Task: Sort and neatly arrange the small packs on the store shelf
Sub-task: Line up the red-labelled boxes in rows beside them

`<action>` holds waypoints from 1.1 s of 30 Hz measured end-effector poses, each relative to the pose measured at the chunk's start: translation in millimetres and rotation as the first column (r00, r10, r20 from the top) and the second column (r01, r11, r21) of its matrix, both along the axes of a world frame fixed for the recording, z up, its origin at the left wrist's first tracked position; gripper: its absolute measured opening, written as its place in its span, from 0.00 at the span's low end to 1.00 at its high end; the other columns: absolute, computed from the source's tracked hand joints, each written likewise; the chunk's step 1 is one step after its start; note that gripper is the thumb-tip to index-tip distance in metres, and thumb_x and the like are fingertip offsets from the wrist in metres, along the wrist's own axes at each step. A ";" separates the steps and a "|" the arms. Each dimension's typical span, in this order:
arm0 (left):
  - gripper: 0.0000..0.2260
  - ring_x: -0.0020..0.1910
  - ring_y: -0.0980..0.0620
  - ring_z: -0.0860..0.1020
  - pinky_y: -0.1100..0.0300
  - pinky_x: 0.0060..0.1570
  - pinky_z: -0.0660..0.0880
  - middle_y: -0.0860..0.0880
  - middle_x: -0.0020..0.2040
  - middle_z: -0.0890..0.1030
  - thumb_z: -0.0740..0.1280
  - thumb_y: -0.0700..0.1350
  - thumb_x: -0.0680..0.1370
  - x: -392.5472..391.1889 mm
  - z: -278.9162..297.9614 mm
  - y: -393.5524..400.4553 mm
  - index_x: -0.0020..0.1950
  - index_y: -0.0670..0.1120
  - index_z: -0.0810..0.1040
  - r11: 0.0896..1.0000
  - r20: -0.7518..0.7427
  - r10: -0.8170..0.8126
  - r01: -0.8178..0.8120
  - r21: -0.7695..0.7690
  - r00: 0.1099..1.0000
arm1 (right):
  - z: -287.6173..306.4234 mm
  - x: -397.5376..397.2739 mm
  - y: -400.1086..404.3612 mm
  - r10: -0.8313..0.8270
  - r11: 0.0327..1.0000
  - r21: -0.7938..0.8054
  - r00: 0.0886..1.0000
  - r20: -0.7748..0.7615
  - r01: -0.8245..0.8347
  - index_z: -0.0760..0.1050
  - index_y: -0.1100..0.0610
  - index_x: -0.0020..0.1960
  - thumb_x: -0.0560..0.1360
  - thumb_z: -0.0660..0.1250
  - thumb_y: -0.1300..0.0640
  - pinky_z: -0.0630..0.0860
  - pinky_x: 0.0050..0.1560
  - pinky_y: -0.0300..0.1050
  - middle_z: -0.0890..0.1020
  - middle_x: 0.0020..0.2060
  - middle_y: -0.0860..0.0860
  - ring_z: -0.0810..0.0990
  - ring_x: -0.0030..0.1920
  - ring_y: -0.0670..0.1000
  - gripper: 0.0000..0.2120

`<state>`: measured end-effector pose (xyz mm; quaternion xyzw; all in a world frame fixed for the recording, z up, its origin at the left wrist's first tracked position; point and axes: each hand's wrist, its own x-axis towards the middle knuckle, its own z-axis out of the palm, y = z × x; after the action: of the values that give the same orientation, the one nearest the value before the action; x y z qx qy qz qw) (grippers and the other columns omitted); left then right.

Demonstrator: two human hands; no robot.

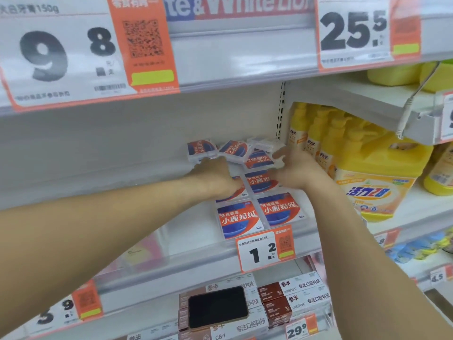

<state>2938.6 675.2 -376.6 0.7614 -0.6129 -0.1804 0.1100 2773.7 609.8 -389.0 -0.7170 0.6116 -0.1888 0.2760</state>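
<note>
Loose packs point(232, 149) heaped askew just beyond both hands, left hand point(215, 176) nearer, right hand point(293, 171) beside; finger grip indiscernible.

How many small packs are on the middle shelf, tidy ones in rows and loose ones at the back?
Tidy packs in rows, front: 4, one mostly hidden under the left hand
Loose tilted packs at the back: 4, by the right hand
Total: 8 visible
</note>
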 end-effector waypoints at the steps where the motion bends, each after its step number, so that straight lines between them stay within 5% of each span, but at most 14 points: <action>1: 0.21 0.51 0.49 0.80 0.60 0.39 0.77 0.48 0.62 0.78 0.67 0.53 0.77 1.1 2.4 -8.2 0.69 0.49 0.70 0.999 0.018 -0.016 0.016 -0.049 1.000 | -1.0 8.2 -10.1 -0.022 0.999 -0.046 1.000 0.007 0.022 0.69 0.51 0.69 0.77 0.69 0.51 0.81 0.44 0.46 0.78 0.57 0.50 0.77 0.46 0.50 0.23; 6: 0.24 0.55 0.42 0.77 0.51 0.49 0.77 0.42 0.61 0.76 0.70 0.53 0.74 6.7 8.0 -68.9 0.66 0.44 0.72 0.987 0.218 -0.028 0.062 -0.151 0.976 | -18.8 40.4 -44.5 -0.116 0.993 -0.032 0.993 -0.034 0.115 0.67 0.53 0.70 0.70 0.73 0.39 0.77 0.47 0.45 0.80 0.60 0.52 0.80 0.54 0.54 0.34; 10: 0.32 0.65 0.41 0.68 0.49 0.60 0.71 0.42 0.67 0.69 0.70 0.57 0.73 6.8 2.7 -103.4 0.73 0.49 0.64 0.984 0.342 -0.099 0.143 -0.108 0.935 | -14.0 45.8 -56.4 -0.180 0.982 0.082 0.975 0.130 0.170 0.66 0.57 0.69 0.67 0.80 0.49 0.69 0.32 0.40 0.79 0.56 0.54 0.76 0.47 0.52 0.38; 13: 0.37 0.63 0.41 0.70 0.48 0.61 0.72 0.44 0.65 0.73 0.70 0.66 0.69 12.5 -8.2 -117.8 0.72 0.52 0.64 0.992 0.361 -0.103 0.122 -0.029 0.927 | -16.8 43.9 -62.6 -0.167 0.978 -0.071 0.935 0.314 0.198 0.68 0.57 0.68 0.67 0.80 0.58 0.73 0.41 0.39 0.78 0.57 0.54 0.79 0.55 0.54 0.34; 16: 0.35 0.59 0.42 0.75 0.47 0.58 0.75 0.46 0.62 0.76 0.70 0.63 0.69 20.5 -18.5 -122.8 0.71 0.52 0.63 0.996 0.328 -0.078 0.091 -0.024 0.941 | -15.1 34.8 -56.9 -0.118 0.901 -0.293 0.830 0.545 0.321 0.71 0.57 0.64 0.67 0.80 0.58 0.74 0.38 0.31 0.79 0.52 0.50 0.80 0.50 0.48 0.29; 19: 0.35 0.58 0.43 0.76 0.47 0.56 0.76 0.46 0.62 0.76 0.74 0.57 0.68 23.6 -18.7 -118.3 0.71 0.51 0.63 0.996 0.304 -0.069 0.083 -0.033 0.950 | -8.5 19.6 -45.6 -0.085 0.883 -0.245 0.650 0.756 0.400 0.72 0.55 0.61 0.68 0.80 0.57 0.83 0.46 0.43 0.82 0.54 0.50 0.83 0.51 0.48 0.26; 23: 0.37 0.57 0.44 0.76 0.48 0.55 0.78 0.46 0.62 0.76 0.78 0.50 0.65 23.8 -10.4 -109.2 0.70 0.50 0.64 0.995 0.243 -0.099 0.098 0.017 0.965 | 4.8 -6.6 -23.0 -0.107 0.929 -0.110 0.541 0.834 0.353 0.72 0.52 0.60 0.72 0.77 0.56 0.80 0.39 0.38 0.84 0.50 0.48 0.85 0.46 0.46 0.21; 25: 0.38 0.56 0.45 0.77 0.49 0.54 0.78 0.46 0.61 0.76 0.79 0.50 0.63 24.7 -7.3 -103.1 0.68 0.49 0.66 0.995 0.217 -0.096 0.091 0.034 0.971 | 4.6 -16.2 -13.1 -0.089 0.947 -0.107 0.566 0.819 0.303 0.75 0.51 0.55 0.73 0.76 0.56 0.82 0.40 0.41 0.85 0.50 0.50 0.86 0.46 0.48 0.14; 28: 0.41 0.59 0.45 0.74 0.50 0.56 0.77 0.45 0.62 0.74 0.80 0.51 0.61 25.9 -0.9 -92.1 0.70 0.50 0.65 0.994 0.237 -0.095 0.104 -0.024 0.967 | -3.0 -23.9 -3.2 -0.033 0.955 -0.199 0.747 0.664 0.219 0.79 0.49 0.52 0.75 0.74 0.58 0.83 0.48 0.50 0.83 0.56 0.50 0.84 0.53 0.52 0.08; 33: 0.47 0.65 0.47 0.70 0.54 0.54 0.76 0.48 0.68 0.68 0.80 0.47 0.64 21.3 26.0 -51.1 0.76 0.55 0.55 0.953 0.253 -0.245 0.280 -0.114 0.936 | -20.2 -28.2 8.1 0.050 0.980 -0.200 0.952 0.302 0.012 0.80 0.51 0.61 0.81 0.65 0.56 0.78 0.43 0.37 0.83 0.57 0.51 0.81 0.52 0.49 0.11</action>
<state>2959.9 624.1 -350.6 0.6783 -0.7296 -0.0559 0.0677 2745.6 617.8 -409.2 -0.7090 0.5325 -0.3550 0.2961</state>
